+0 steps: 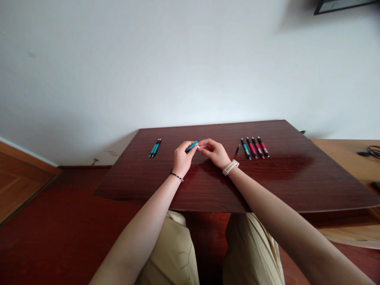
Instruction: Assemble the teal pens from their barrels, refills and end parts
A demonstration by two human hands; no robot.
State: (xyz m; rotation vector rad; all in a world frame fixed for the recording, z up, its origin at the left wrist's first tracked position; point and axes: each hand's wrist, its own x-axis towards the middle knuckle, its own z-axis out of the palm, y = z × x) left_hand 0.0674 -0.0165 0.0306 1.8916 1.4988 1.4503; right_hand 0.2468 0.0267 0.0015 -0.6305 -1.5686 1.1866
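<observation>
Between both hands I see one slim teal plastic pen point(191, 147): left hand point(181, 158) grips its barrel, right hand point(214, 153) pinches its tip. Two teal pens point(154, 148) lie left; four more pens point(254, 148) remain right.

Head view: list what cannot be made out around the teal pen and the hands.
- Teal pen: lower part hidden in the left hand; cap or tip too small to tell.
- Right hand: whatever its fingers pinch at the pen's end is too small.
- Small dark piece beside the four pens: too small to identify.
- Frame: cut off by the top edge.
</observation>
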